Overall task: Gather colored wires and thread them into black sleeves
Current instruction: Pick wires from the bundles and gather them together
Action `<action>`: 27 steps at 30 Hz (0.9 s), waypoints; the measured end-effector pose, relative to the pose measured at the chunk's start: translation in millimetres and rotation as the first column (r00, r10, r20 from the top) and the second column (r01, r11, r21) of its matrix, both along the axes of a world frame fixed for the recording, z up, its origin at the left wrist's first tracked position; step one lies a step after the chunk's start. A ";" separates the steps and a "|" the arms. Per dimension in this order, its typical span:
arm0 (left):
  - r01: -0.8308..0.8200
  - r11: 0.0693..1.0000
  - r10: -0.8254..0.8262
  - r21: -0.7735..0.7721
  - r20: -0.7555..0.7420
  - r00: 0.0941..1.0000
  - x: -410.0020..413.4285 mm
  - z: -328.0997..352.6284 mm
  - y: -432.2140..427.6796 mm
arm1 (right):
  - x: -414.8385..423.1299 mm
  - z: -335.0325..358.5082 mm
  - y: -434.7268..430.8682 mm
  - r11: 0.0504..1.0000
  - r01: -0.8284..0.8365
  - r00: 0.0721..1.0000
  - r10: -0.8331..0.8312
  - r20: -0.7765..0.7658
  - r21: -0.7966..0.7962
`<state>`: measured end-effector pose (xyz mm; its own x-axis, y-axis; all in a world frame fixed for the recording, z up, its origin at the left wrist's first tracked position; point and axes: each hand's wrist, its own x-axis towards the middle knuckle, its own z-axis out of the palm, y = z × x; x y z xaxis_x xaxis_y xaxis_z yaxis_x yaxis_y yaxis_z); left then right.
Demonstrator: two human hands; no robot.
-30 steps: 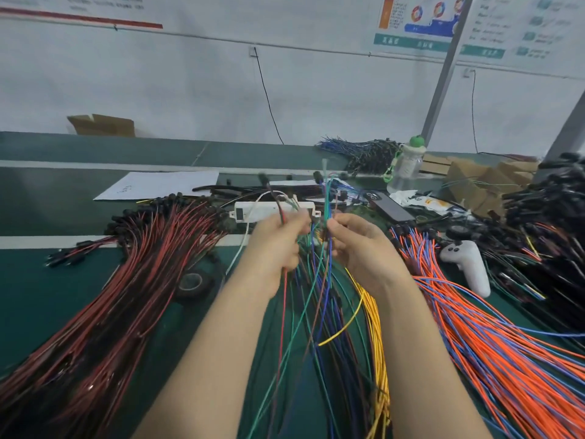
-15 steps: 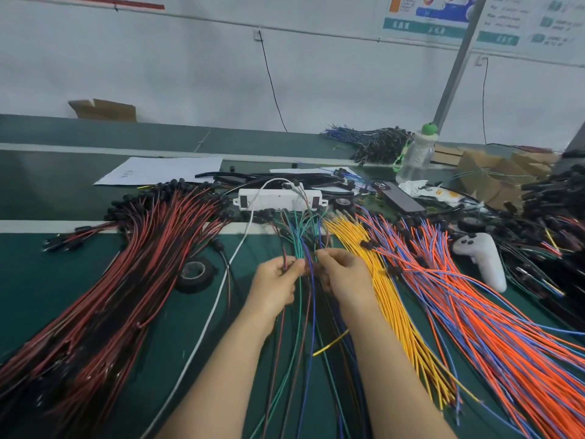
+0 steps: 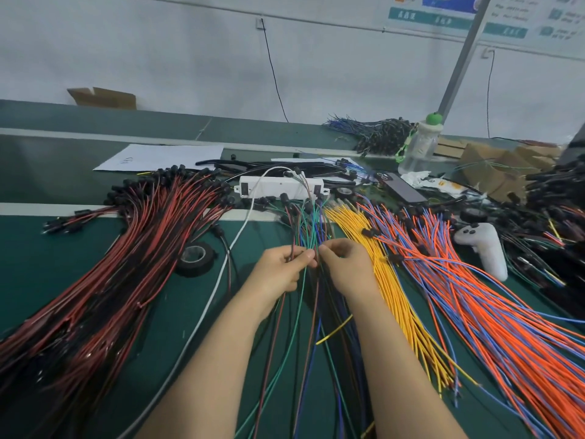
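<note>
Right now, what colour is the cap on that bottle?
Green. The cap on the bottle shows best in the head view.

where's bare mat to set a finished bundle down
Bare green mat lies left of the red-and-black wire bundle; a narrower patch sits between the black tape roll and the left hand. The far dark strip beside the white paper sheet is free. Both hands pinch mixed thin wires; right of the right hand, yellow wires and orange-and-blue wires crowd everything.
</note>
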<state>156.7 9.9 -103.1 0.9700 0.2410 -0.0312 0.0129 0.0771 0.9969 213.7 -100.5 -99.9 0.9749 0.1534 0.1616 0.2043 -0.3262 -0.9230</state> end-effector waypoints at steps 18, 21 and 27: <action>0.045 0.976 -0.054 -0.215 -0.036 0.998 1.8 1.3 5.8 | -4.8 8.3 -4.0 0.974 -0.061 0.966 0.113 -0.231 0.220; 0.029 0.979 -0.037 -0.201 -0.039 0.999 1.5 1.3 4.8 | -5.1 7.6 -2.9 0.975 -0.081 0.966 0.128 -0.226 0.207; 0.019 0.980 -0.024 -0.199 -0.026 0.999 0.5 1.5 4.5 | -8.9 10.3 -3.7 0.967 -0.107 0.964 0.158 -0.214 0.232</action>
<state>157.2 14.4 -101.7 0.9730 0.2064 -0.1038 0.0445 0.2733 0.9609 204.8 -104.2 -89.6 0.9627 0.2700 -0.0195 0.0072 -0.0974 -0.9952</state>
